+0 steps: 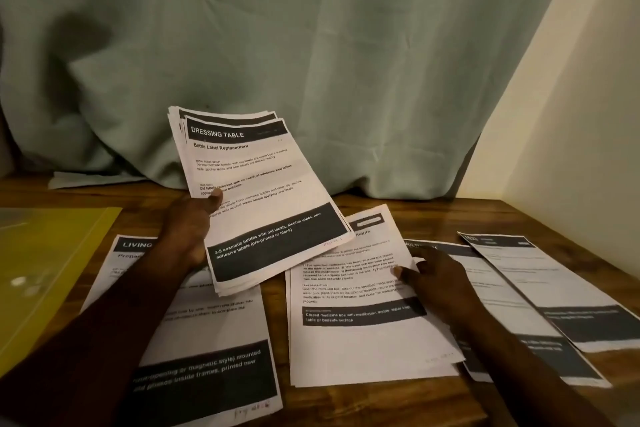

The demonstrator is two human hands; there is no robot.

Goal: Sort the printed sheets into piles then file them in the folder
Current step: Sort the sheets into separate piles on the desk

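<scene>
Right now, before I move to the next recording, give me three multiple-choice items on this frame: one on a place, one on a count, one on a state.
1. Where does the yellow folder lie?
A) on the left side of the table
B) propped against the curtain
C) on top of the rightmost sheets

2. How many groups of sheets lie flat on the table?
A) one
B) four
C) seven

3. What is the state of the DRESSING TABLE stack?
A) inside the folder
B) flat on the table
C) held up in the left hand

Answers:
1 A: it lies left of the LIVING sheet.
2 B: the LIVING sheet, the medicine-box sheet and two groups at right.
3 C: the thumb grips its top sheet, and it is tilted above the others.
</scene>
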